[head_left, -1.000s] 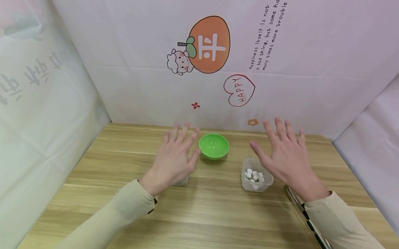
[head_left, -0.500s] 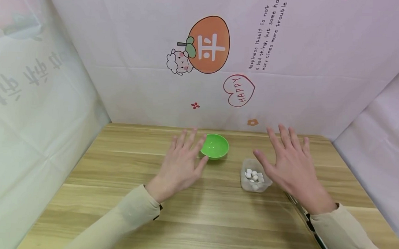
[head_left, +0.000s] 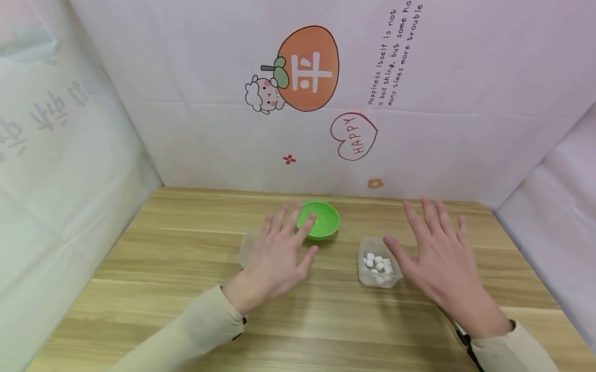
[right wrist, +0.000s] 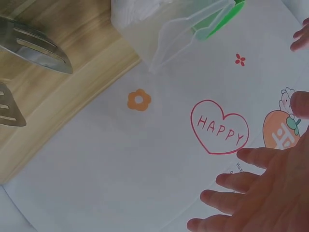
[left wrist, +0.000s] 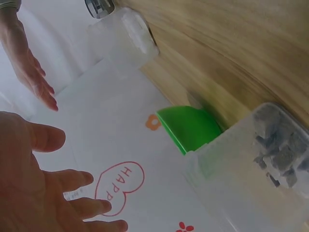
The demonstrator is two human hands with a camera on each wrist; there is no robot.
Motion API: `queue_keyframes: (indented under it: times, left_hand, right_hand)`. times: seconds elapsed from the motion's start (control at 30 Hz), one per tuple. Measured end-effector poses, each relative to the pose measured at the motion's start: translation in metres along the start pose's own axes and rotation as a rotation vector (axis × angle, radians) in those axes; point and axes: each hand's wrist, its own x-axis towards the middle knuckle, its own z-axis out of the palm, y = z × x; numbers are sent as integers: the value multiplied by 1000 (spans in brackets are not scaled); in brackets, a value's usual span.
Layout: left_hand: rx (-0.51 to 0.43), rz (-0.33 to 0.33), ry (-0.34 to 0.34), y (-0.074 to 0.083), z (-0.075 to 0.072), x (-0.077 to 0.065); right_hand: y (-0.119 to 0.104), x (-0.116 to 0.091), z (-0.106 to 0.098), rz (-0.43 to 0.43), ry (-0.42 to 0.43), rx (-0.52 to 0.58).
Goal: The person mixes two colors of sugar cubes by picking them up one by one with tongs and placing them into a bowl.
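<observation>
My left hand (head_left: 278, 262) hovers with spread fingers over the table, overlapping a translucent container (head_left: 247, 249) and the green bowl (head_left: 323, 222) in the head view. The left wrist view shows dark grey chunks (left wrist: 282, 150) inside that container. My right hand (head_left: 443, 262) is also raised with fingers apart, right of a second translucent container (head_left: 365, 278) holding small white pieces (head_left: 379, 264). Metal tongs (right wrist: 41, 46) with slotted ends lie below the right hand, mostly hidden by the arm in the head view. Neither hand holds anything.
The wooden table (head_left: 175, 313) ends at a white printed sheet (head_left: 206, 144) behind the bowl. Further white sheets hang along the left and right sides.
Both hands have drifted right and toward the near side. The left hand has uncovered part of the left container and now overlaps the bowl. The head view has shifted slightly.
</observation>
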Motion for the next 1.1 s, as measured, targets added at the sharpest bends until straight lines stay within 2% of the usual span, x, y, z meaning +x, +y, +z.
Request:
queue_keyframes:
  times: [0.27, 0.47, 0.87, 1.1]
  left_hand:
    - [12, 21, -5, 8, 6, -2]
    - [-14, 31, -9, 16, 11, -3]
    - [-59, 36, -63, 27, 20, 0]
    - [-43, 28, -76, 30, 24, 2]
  right_hand:
    - [2, -10, 0, -3, 17, 7]
    - [3, -17, 1, -6, 22, 4]
    - [5, -28, 3, -6, 25, 26]
    - [5, -35, 3, -9, 48, 30]
